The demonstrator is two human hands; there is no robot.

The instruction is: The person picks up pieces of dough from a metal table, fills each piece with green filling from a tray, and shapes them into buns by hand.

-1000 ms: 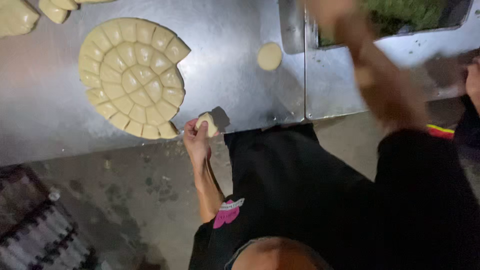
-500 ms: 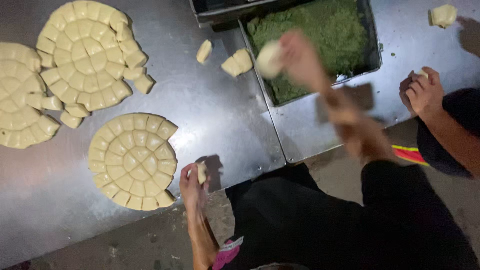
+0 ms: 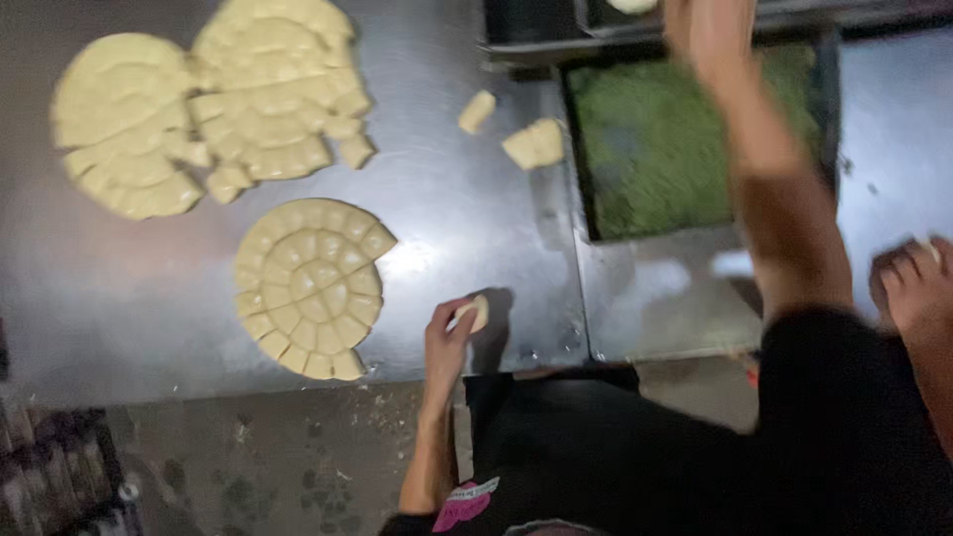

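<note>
Dough piece (image 3: 475, 314) sits pinched in the left hand (image 3: 447, 342) at lower centre; right hand (image 3: 710, 35), upper right, blurred, grip unclear. Loose pinch could drop it.

Right hand (image 3: 707, 25) blurred and cut off by the top edge, its grasp beyond telling.

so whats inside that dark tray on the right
The dark tray is filled with a green, crumbly mass. The right hand and its forearm reach across it, covering part of the filling. The tray's floor is hidden.
</note>
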